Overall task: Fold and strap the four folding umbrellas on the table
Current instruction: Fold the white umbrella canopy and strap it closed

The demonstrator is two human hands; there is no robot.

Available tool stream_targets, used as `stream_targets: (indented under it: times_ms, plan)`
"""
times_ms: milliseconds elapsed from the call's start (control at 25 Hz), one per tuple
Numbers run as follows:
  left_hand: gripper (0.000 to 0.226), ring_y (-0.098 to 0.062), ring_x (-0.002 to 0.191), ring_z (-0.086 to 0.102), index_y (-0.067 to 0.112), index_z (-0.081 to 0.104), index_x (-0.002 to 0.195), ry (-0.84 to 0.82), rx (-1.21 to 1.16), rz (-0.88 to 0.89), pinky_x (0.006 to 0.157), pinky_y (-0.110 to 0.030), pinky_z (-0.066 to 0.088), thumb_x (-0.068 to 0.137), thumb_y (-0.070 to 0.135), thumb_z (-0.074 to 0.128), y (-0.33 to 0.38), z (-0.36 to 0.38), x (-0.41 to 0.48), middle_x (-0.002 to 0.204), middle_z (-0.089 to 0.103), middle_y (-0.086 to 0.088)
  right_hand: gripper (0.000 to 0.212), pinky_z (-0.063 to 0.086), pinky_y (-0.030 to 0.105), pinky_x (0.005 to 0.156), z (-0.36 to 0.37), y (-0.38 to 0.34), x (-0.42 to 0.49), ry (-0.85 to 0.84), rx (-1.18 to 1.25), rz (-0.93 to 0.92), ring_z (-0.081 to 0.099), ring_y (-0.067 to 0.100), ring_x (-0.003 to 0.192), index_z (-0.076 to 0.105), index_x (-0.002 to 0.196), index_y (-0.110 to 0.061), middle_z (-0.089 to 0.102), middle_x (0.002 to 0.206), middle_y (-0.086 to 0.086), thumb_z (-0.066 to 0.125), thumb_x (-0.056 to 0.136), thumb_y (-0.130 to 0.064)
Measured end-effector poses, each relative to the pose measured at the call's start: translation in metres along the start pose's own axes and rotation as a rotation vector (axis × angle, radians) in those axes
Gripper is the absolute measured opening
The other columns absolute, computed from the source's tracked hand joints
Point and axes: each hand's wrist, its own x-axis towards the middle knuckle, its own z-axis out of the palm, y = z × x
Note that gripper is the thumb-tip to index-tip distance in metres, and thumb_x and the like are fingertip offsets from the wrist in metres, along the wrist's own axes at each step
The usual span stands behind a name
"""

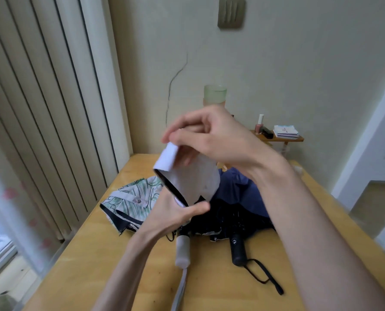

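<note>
Umbrella (200, 180) held above the table (97, 254), strap (168, 159) apparently not yet fastened.
Left hand (175, 212) grips the bundled cloth, right hand (211, 135) pinches the strap; loosen either and the pleats could spring open.

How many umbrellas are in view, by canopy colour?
pale lavender umbrella: 1
green leaf-print umbrella: 1
navy umbrella: 1
black umbrella: 1
Total: 4
</note>
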Motion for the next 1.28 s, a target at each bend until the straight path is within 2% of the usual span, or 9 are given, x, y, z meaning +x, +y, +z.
stream_targets:
  times_ms: [80, 160, 320, 480, 680, 880, 960, 1120, 1280]
  plan:
    - [0.042, 0.005, 0.100, 0.069, 0.026, 0.065, 0.118, 0.048, -0.058, -0.004, 0.082, -0.013, 0.050, 0.085, 0.041, 0.087, 0.012, 0.009, -0.004, 0.104, 0.075, 0.024, 0.011, 0.060, 0.027, 0.063, 0.013, -0.002, 0.029, -0.061, -0.061, 0.058, 0.073, 0.019, 0.068, 0.077, 0.100, 0.001, 0.070, 0.079, 0.028, 0.068, 0.099, -0.005]
    - [0.023, 0.001, 0.087, 0.068, 0.027, 0.066, 0.108, 0.060, -0.104, -0.031, 0.080, -0.018, 0.049, 0.094, 0.044, 0.073, 0.016, 0.008, -0.007, 0.089, 0.073, 0.022, 0.020, 0.064, 0.032, 0.072, 0.020, 0.000, 0.048, -0.160, -0.104, 0.119, 0.079, 0.026, 0.082, 0.069, 0.119, -0.002, 0.079, 0.099, 0.015, 0.069, 0.100, -0.008]
    - [0.016, 0.002, 0.085, 0.063, 0.028, 0.065, 0.110, 0.066, -0.203, -0.067, 0.080, -0.023, 0.049, 0.100, 0.041, 0.063, 0.017, -0.006, -0.007, 0.085, 0.069, 0.025, 0.039, 0.059, 0.042, 0.091, 0.000, 0.024, 0.049, 0.074, -0.089, -0.032, 0.077, 0.022, 0.102, 0.066, 0.129, -0.015, 0.077, 0.114, 0.008, 0.075, 0.093, -0.003]
    - [0.032, 0.003, 0.087, 0.068, 0.033, 0.065, 0.122, 0.095, -0.250, -0.050, 0.080, -0.019, 0.051, 0.093, 0.040, 0.075, 0.020, -0.009, -0.007, 0.094, 0.073, 0.022, 0.047, 0.047, 0.029, 0.108, -0.022, 0.053, 0.031, 0.040, -0.409, 0.039, 0.061, -0.007, 0.122, 0.069, 0.132, -0.033, 0.071, 0.126, -0.014, 0.084, 0.087, -0.037]
    - [0.055, 0.005, 0.080, 0.066, 0.023, 0.064, 0.132, 0.126, -0.159, 0.013, 0.068, -0.014, 0.050, 0.089, 0.055, 0.074, 0.023, -0.004, -0.010, 0.086, 0.070, 0.019, 0.039, 0.046, 0.016, 0.081, -0.002, 0.062, 0.032, 0.193, -0.361, 0.132, 0.062, 0.005, 0.096, 0.073, 0.119, -0.034, 0.067, 0.109, -0.008, 0.088, 0.084, -0.042]
    - [0.029, 0.001, 0.097, 0.070, 0.042, 0.063, 0.128, 0.142, -0.150, 0.032, 0.075, -0.020, 0.054, 0.101, 0.053, 0.059, 0.024, -0.003, -0.010, 0.112, 0.074, 0.026, 0.051, 0.047, 0.028, 0.102, -0.013, 0.054, 0.028, 0.025, -0.291, 0.333, 0.061, 0.001, 0.121, 0.070, 0.128, -0.044, 0.067, 0.129, -0.021, 0.075, 0.084, -0.070]
    - [0.031, -0.001, 0.091, 0.068, 0.042, 0.067, 0.121, 0.138, -0.099, 0.037, 0.075, -0.024, 0.053, 0.102, 0.062, 0.051, 0.023, -0.006, -0.010, 0.105, 0.073, 0.026, 0.036, 0.047, 0.026, 0.089, -0.010, 0.055, 0.027, 0.035, -0.256, 0.322, 0.065, -0.002, 0.103, 0.077, 0.108, -0.038, 0.072, 0.106, -0.025, 0.070, 0.089, -0.068]
    - [0.048, -0.015, 0.063, 0.051, 0.034, 0.053, 0.070, 0.195, 0.167, 0.077, 0.062, -0.036, 0.039, 0.101, 0.068, 0.038, 0.015, -0.010, -0.008, 0.062, 0.054, 0.010, 0.046, 0.040, 0.034, 0.076, -0.001, 0.058, 0.030, 0.182, -0.196, 0.322, 0.056, 0.011, 0.080, 0.071, 0.088, -0.013, 0.060, 0.083, -0.004, 0.074, 0.090, -0.059]
    - [0.048, -0.013, 0.074, 0.061, 0.030, 0.063, 0.087, 0.252, 0.044, 0.066, 0.068, -0.035, 0.047, 0.098, 0.071, 0.042, 0.014, -0.006, -0.008, 0.077, 0.066, 0.011, 0.039, 0.026, 0.031, 0.064, 0.004, 0.053, 0.032, 0.234, -0.283, 0.271, 0.037, 0.013, 0.069, 0.057, 0.072, -0.007, 0.042, 0.073, 0.002, 0.073, 0.094, -0.034]
